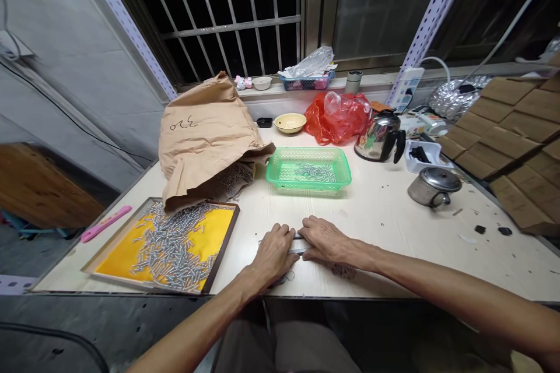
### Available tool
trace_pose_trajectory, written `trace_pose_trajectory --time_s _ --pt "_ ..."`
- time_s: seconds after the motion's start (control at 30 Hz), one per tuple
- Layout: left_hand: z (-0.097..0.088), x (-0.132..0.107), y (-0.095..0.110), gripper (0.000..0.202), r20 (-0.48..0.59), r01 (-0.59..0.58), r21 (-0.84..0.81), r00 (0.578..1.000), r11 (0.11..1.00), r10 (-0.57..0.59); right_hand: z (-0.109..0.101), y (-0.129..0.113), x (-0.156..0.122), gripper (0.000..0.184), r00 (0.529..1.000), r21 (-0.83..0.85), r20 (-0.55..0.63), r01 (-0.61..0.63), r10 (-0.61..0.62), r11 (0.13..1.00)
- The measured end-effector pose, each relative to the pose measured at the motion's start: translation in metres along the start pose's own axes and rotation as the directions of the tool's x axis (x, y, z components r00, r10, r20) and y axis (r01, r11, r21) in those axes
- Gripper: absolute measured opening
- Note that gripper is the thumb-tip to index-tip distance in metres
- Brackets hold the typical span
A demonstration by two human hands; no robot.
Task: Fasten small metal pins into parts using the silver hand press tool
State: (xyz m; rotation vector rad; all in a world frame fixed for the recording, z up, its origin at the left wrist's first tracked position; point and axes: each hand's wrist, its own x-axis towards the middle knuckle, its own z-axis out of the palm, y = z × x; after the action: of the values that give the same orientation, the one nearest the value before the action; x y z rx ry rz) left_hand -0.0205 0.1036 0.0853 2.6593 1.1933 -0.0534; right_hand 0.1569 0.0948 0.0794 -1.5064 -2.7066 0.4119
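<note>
My left hand (275, 253) and my right hand (324, 240) lie close together on the white table (385, 215) near its front edge. Their fingers curl down over a small metal thing (298, 243) between them, mostly hidden. To the left lies a yellow tray (219, 227) in a brown frame, covered with several small silver metal parts (170, 245). A torn brown paper sack (205, 134) spills more of these parts onto the tray. Beyond my hands stands a green plastic basket (308, 170) with a few silver parts in it.
A steel kettle (380, 136), a lidded steel mug (433, 186), a red plastic bag (338, 116) and a yellow bowl (290, 122) stand at the back. Cardboard sheets (511, 134) lean at the right. A pink cutter (105, 223) lies at the left edge.
</note>
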Motion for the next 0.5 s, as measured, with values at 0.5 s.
trace_pose_trajectory --time_s 0.5 --pt "-0.002 0.002 0.000 0.018 0.013 -0.003 -0.015 1.000 1.000 0.003 0.014 0.001 -0.010 0.020 0.992 0.057 -0.126 -0.002 0.009 0.998"
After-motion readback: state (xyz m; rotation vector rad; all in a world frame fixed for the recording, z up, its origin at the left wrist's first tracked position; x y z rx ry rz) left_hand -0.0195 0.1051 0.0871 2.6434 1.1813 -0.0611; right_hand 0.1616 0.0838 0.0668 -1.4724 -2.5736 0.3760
